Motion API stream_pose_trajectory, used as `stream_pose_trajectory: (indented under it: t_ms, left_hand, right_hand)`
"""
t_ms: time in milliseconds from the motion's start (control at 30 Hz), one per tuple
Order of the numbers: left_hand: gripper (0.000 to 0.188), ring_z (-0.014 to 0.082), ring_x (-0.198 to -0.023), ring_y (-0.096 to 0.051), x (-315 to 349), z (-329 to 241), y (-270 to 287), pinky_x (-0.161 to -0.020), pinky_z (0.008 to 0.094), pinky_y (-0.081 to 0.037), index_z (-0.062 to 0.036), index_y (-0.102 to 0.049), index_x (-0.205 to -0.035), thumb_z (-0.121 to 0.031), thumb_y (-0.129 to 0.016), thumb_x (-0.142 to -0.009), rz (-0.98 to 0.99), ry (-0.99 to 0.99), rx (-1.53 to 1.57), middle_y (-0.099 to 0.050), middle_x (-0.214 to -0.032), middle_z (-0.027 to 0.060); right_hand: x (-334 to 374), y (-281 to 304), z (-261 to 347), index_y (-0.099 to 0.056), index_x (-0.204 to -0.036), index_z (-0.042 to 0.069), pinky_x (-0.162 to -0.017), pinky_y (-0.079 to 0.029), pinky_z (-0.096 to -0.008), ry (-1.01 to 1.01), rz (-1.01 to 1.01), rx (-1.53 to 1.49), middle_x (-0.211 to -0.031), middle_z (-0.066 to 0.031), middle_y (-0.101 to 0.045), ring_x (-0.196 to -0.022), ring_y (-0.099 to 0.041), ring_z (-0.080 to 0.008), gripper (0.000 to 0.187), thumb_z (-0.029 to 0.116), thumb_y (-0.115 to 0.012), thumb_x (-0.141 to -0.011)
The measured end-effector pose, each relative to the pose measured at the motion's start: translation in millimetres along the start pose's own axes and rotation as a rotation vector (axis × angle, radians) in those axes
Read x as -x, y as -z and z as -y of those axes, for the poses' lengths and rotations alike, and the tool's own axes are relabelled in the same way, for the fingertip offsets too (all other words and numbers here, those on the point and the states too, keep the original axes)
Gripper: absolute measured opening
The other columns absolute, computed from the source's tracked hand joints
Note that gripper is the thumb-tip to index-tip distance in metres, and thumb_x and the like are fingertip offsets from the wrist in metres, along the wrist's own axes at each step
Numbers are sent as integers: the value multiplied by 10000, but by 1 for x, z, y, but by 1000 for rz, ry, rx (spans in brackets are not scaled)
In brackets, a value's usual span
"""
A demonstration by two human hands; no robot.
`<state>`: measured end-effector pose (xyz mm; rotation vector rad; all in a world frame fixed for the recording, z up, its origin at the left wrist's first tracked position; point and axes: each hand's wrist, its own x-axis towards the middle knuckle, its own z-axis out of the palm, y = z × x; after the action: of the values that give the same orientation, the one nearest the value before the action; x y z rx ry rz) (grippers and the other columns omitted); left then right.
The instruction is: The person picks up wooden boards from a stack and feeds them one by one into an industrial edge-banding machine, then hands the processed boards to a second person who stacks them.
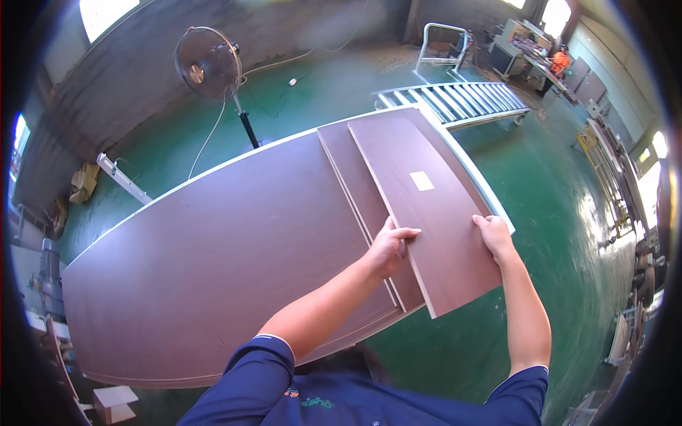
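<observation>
A brown wood-grain board (426, 227) with a pale rectangular label (421, 181) is gripped by its two long edges. My left hand (389, 247) closes on its left edge, thumb lying over the top face. On the opposite edge sits my right hand (494, 234), thumb on top and the other fingers hidden underneath. The board's near end juts past the table edge toward me. Partly under it lie narrower brown boards (344, 160), stacked on a much larger brown panel (206, 263) that spreads across to the left.
Beyond the panel stands a pedestal fan (207, 64) with a trailing cable. A roller conveyor (462, 101) adjoins the far right corner. Farther back, a person in orange (560, 62) is near a machine (522, 42). Racks (604, 170) line the right side of the green floor (547, 184).
</observation>
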<state>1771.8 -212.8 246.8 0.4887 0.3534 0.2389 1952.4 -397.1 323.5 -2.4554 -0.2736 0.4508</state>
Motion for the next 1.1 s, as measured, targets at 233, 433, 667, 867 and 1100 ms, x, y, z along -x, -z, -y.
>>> stream_pose_trajectory:
  t_ms: [233, 433, 667, 867, 1100]
  left_hand:
    - [655, 183, -649, -620, 74, -48, 6, -566, 350, -540, -14, -403, -1277, -610, -395, -1006, -7, 519, -845, -636, -915, 113]
    - [387, 119, -672, -601, 279, -70, 110, -560, 271, -521, -78, -499, -1211, -422, -483, -1034, -426, 443, -575, -619, -898, 34]
    - [425, 133, -769, -571, 402, -33, 148, -642, 298, -521, -81, -550, -1160, -474, -485, -1015, -552, 168, -402, -601, -906, 40]
    - [373, 139, -810, -571, 557, -6, 200, -742, 307, -498, -80, -571, -1094, -435, -480, -1026, -647, -86, -344, -603, -914, 36]
    - [356, 136, -844, -576, 765, -9, 280, -798, 299, -495, -73, -596, -1089, -416, -537, -1011, -1096, -378, -384, -620, -932, 31]
  right_hand:
    - [-46, -5, -48, -465, -1419, 30, -1107, -376, -452, 347, 77, 654, -1419, -241, -488, -1316, -453, -386, 649, 457, -580, -944]
    - [-7, -84, -64, -461, -1421, 17, -1130, -302, -531, 595, -220, 665, -1478, -277, -405, -1378, -362, -444, 597, 331, -601, -932]
    - [8, -99, -88, -628, -1135, -64, -821, -535, -538, 1002, -638, 691, -1043, -276, -663, -961, -647, -444, 489, 368, -677, -910]
    - [71, -238, 15, -588, -1142, -72, -811, -543, -491, 1218, -614, 274, -1040, -248, -656, -945, -649, -392, 464, 329, -682, -929]
    - [448, -525, 125, -544, -1265, -50, -1048, -403, -438, 1229, 493, -117, -1244, -214, -553, -1181, -523, -336, 379, 84, -598, -915]
